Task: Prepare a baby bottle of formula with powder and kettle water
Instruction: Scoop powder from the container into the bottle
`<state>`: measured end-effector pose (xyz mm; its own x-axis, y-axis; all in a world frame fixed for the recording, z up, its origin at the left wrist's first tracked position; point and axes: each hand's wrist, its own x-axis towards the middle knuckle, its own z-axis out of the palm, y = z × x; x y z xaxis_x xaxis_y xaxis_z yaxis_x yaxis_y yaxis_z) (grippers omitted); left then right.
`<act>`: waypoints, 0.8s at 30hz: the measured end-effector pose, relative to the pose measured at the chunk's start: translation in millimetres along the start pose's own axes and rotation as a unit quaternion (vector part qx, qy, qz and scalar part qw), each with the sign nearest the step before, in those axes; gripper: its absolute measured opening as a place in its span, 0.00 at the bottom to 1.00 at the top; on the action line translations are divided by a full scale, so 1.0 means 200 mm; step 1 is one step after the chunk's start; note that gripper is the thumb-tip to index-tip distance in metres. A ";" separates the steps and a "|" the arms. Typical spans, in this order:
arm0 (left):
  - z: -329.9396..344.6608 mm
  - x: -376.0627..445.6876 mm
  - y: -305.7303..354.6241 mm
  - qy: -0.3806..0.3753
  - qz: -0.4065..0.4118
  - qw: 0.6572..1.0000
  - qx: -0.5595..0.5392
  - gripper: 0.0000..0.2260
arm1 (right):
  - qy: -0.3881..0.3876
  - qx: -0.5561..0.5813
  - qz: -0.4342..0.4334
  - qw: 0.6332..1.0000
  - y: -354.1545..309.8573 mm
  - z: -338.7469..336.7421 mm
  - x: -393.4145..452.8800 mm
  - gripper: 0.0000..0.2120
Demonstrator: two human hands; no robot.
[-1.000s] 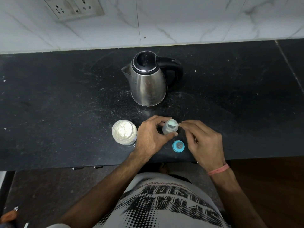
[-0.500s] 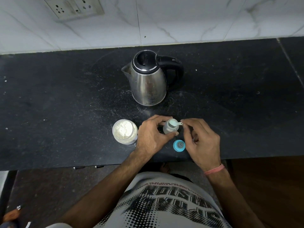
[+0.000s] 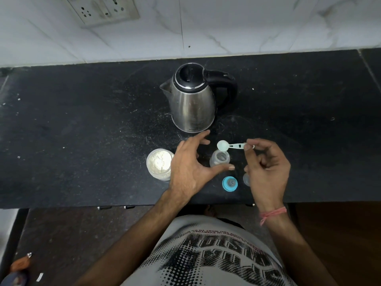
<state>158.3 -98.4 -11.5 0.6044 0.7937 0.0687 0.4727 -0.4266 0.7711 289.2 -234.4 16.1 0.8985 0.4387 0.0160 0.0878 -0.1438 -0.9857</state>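
A small clear baby bottle stands open on the black counter. My right hand pinches the handle end of a pale blue scoop, whose bowl hovers just above the bottle's far rim. My left hand is spread beside the bottle, fingers straight, thumb tip near its base. A glass jar of white powder sits open left of that hand. The steel kettle with black lid and handle stands behind. The blue nipple ring lies near the front edge.
A clear cap lies partly hidden under my right hand. The counter's front edge runs just below the blue ring. A white tiled wall with a socket plate rises behind the kettle.
My left hand has let go of the bottle and opened. My right hand has lifted the scoop out of the bottle's mouth and now holds it above the rim.
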 end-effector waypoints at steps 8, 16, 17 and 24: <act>-0.24 -0.03 -0.13 0.160 -0.005 0.987 0.015 0.27 | -0.073 -0.006 -0.049 0.996 -0.07 0.15 -0.03 0.07; -0.37 -0.25 -0.37 0.141 -0.127 0.981 0.031 0.39 | -0.203 -0.051 -0.119 0.971 -0.14 0.40 -0.02 0.10; -0.36 -0.26 -0.37 0.130 -0.128 0.983 0.026 0.38 | -0.215 -0.056 -0.126 0.967 -0.14 0.43 -0.02 0.09; -0.33 -0.26 -0.33 0.150 -0.142 0.978 -0.031 0.31 | -0.331 -0.212 -0.304 0.868 -0.12 0.62 -0.03 0.08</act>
<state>53.3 -83.4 -23.8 0.2334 0.9721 0.0216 0.5493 -0.1501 0.8220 228.9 -123.1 18.6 0.1986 0.9410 0.2740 0.7358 0.0415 -0.6759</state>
